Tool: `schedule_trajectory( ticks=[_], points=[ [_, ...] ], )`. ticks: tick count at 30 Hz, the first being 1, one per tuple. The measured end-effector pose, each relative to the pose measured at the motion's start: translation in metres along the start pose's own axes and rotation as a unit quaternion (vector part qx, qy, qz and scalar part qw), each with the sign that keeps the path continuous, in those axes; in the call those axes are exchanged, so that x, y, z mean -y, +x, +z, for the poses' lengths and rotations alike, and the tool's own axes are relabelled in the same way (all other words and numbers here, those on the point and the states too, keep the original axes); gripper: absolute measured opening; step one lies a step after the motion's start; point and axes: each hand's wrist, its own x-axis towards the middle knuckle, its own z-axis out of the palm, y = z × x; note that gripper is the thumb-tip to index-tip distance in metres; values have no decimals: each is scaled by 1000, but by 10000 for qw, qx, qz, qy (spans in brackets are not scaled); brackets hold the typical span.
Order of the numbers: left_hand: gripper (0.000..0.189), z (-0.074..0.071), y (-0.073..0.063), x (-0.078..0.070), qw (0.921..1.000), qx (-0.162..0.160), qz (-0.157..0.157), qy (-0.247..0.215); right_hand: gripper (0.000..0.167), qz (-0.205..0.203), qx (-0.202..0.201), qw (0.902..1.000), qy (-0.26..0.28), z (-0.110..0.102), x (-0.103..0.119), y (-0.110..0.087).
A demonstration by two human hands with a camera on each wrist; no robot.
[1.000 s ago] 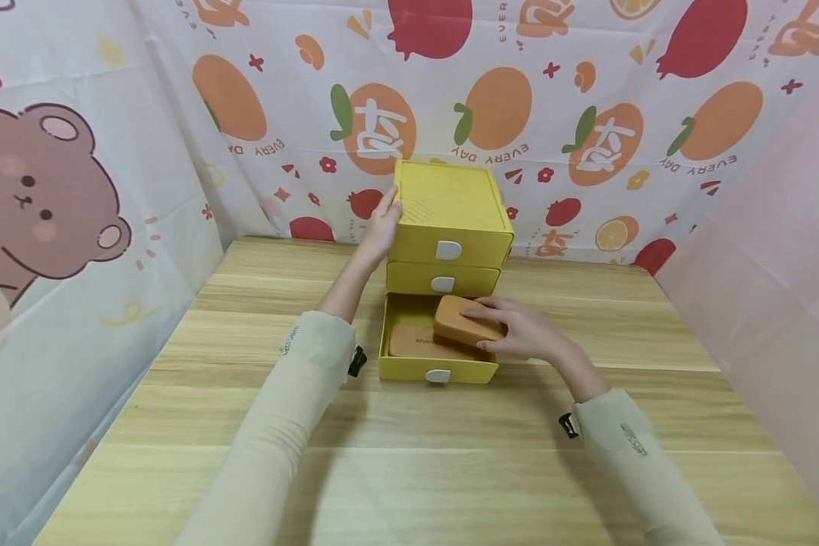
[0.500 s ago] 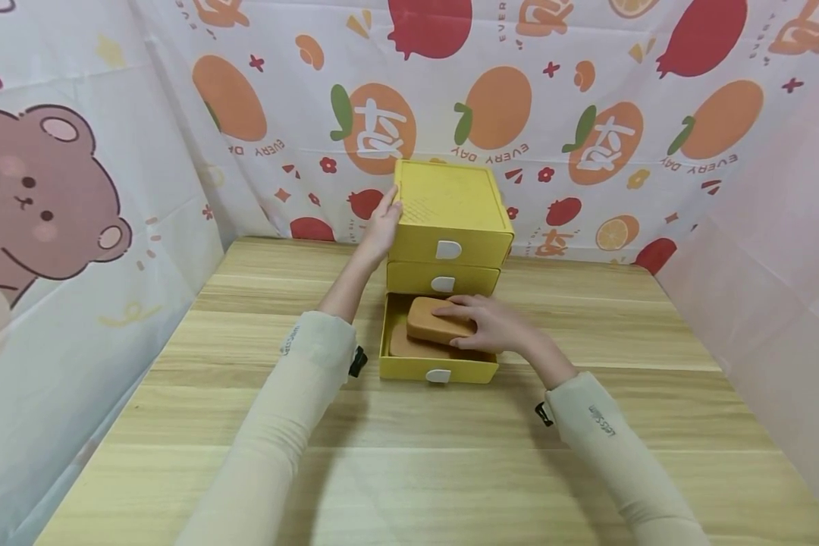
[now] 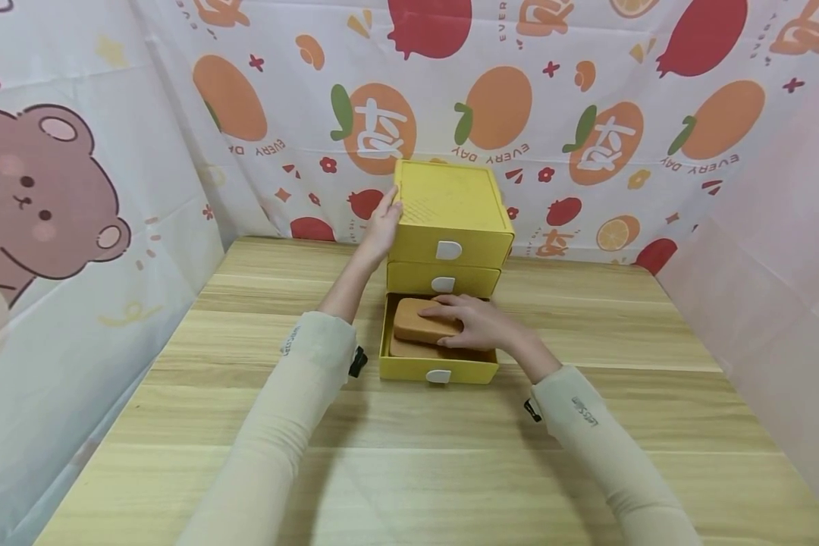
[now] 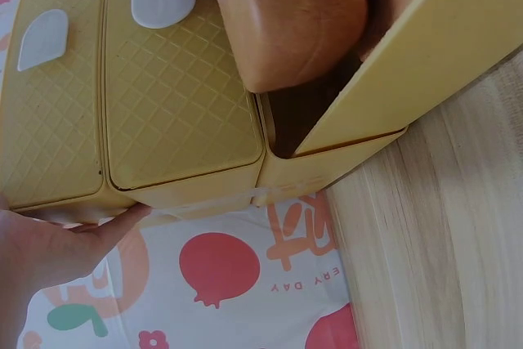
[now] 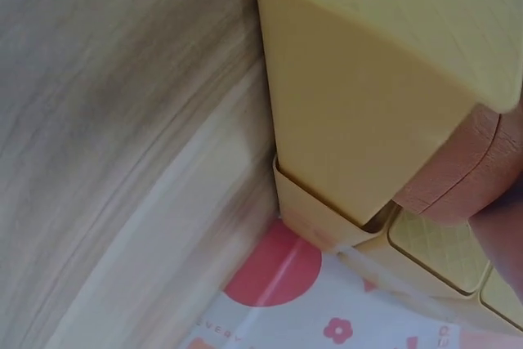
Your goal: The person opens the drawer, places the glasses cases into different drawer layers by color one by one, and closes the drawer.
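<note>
A yellow drawer unit point(image 3: 450, 201) of three stacked drawers stands at the back, its bottom drawer point(image 3: 403, 369) pulled out. My right hand point(image 3: 484, 326) holds a brown rounded case point(image 3: 416, 318) from its right end, thumb in front and fingers over the top. The case is within the drawer's outline, above a flatter brown piece point(image 3: 409, 349) lying inside. A seam runs round the case in the right wrist view. My left hand point(image 3: 382, 227) rests against the unit's upper left side, its extended thumb along the wall in the left wrist view; its other fingers are partly hidden.
The two upper drawers are closed, each with a white tab point(image 3: 448, 250). A wooden table point(image 3: 450, 455) carries the unit. Behind it hangs a fruit-print cloth point(image 3: 546, 45), and a bear-print cloth point(image 3: 48, 197) is on the left.
My right hand has moved left with the brown case, from the drawer's right side to farther over its middle. The left hand and the yellow unit have stayed still.
</note>
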Motion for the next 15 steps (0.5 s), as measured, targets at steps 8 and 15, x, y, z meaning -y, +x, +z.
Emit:
schedule_trajectory(
  ticks=[8,15],
  points=[
    [49,-1,-1,-1,10000,2,-30,40,54,-76,111,9999,106,5,-2,5],
    [50,-1,-1,-2,10000,31,-48,-74,54,-111,108,9999,51,9,-4,5]
  ],
)
